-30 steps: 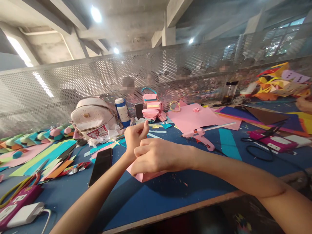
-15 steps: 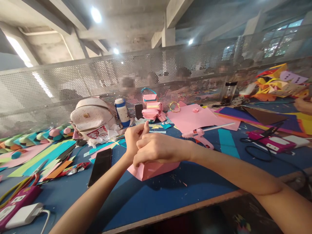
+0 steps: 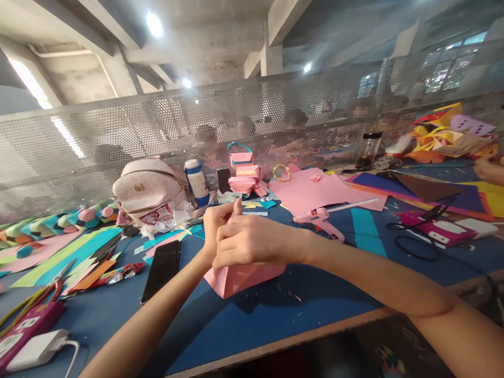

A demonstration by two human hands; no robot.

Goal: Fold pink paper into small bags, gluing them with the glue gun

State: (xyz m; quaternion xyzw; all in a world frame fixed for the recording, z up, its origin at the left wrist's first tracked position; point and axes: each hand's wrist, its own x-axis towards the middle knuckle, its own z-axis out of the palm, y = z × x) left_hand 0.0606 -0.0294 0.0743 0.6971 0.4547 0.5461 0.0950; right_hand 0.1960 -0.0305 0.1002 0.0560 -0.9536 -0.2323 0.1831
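Observation:
A folded pink paper box [image 3: 240,282] sits on the blue table beneath both hands, its top mostly covered by them. My left hand [image 3: 217,227] is at its far left side, fingers curled and thumb raised, gripping the paper. Across it lies my right hand [image 3: 252,241], with bent fingers pressed down on the top of the box; its fingertips are partly hidden. Just right of the hands rests a pink glue gun [image 3: 321,223] with a white glue stick in it. Behind them stand stacked pink paper boxes [image 3: 246,176].
A black phone [image 3: 162,270] lies left of the box. Further back are a white backpack [image 3: 151,184], a bottle [image 3: 197,181] and pink paper sheets [image 3: 315,191]. Power strips [image 3: 444,228] with cables sit at both sides. Another person's hand [image 3: 490,170] shows at the right edge.
The pink box has tilted and shifted slightly left and toward me. My right hand has slid a little left; the left hand stays nearly in place.

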